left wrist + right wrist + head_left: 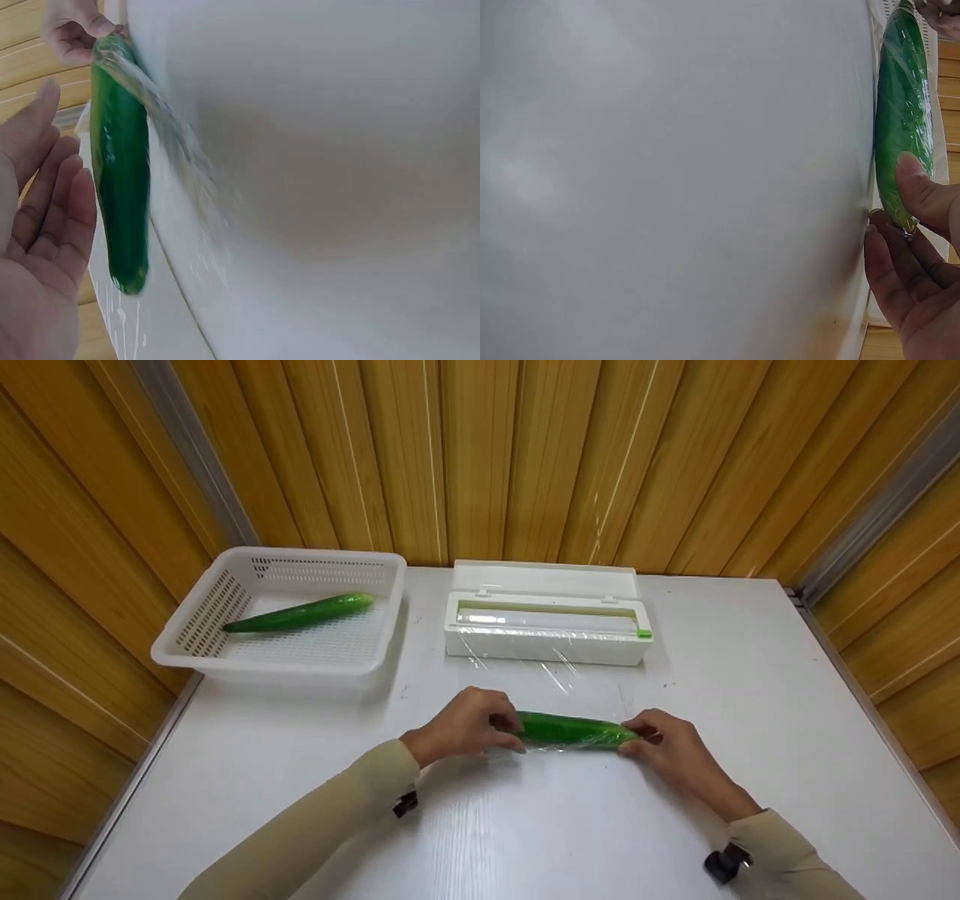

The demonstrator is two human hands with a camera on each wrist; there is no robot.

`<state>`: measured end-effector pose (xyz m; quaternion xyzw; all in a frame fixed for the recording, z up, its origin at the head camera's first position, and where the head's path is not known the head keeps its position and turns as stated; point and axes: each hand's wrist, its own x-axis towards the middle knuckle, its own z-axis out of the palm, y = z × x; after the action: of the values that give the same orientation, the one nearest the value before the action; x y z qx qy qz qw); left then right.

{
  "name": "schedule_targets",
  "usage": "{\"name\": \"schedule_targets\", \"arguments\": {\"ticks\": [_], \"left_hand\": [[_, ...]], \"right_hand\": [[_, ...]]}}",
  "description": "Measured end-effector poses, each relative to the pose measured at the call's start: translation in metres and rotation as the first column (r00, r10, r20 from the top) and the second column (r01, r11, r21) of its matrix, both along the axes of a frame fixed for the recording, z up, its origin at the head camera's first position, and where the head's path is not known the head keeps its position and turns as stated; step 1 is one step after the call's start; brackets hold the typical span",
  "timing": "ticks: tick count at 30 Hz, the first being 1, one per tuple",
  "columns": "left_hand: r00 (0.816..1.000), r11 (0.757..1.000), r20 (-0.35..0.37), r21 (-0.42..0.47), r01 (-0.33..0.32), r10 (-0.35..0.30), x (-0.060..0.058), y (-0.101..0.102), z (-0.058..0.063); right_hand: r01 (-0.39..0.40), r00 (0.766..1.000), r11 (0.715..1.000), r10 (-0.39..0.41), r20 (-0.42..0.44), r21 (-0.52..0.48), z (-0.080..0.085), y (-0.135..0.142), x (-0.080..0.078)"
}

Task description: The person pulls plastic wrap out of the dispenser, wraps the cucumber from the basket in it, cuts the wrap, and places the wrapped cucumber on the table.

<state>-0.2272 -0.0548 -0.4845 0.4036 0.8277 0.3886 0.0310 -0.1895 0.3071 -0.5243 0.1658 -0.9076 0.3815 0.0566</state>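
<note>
A green cucumber (570, 730) lies crosswise at the middle of the table, with clear cling film (176, 135) around it. My right hand (675, 754) pinches its right end between thumb and fingers; the right wrist view shows film bunched at that tip. At the other end is my left hand (469, 724), its fingers (71, 202) loosely bent beside the cucumber, with a gap between them in the left wrist view. Behind the cucumber stands a white cling film dispenser (544, 649), lid raised and roll showing. Film stretches from its front edge down toward the cucumber.
At the back left, a white plastic basket (277, 666) holds another cucumber (300, 615). The white table (562, 840) ends at wood-look panel walls (480, 457) behind and on both sides.
</note>
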Motion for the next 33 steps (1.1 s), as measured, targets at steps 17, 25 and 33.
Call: {"name": "schedule_targets", "arguments": {"ticks": [17,25,33], "left_hand": [[0.986,0.939,-0.159,-0.343,-0.009,-0.049,0.011,-0.049,-0.013],[0.972,0.977,-0.23,-0.213,-0.007,-0.043,0.012,-0.051,-0.006],[0.933,0.993,-0.355,-0.073,-0.098,0.066,0.01,-0.052,-0.004]], "right_hand": [[0.027,0.998,1.0,-0.027,0.056,-0.005,0.006,-0.003,0.001],[0.035,0.996,0.999,-0.035,0.079,0.0,0.005,-0.002,0.001],[0.008,0.999,1.0,-0.008,0.052,0.005,0.004,-0.003,0.002]]}}
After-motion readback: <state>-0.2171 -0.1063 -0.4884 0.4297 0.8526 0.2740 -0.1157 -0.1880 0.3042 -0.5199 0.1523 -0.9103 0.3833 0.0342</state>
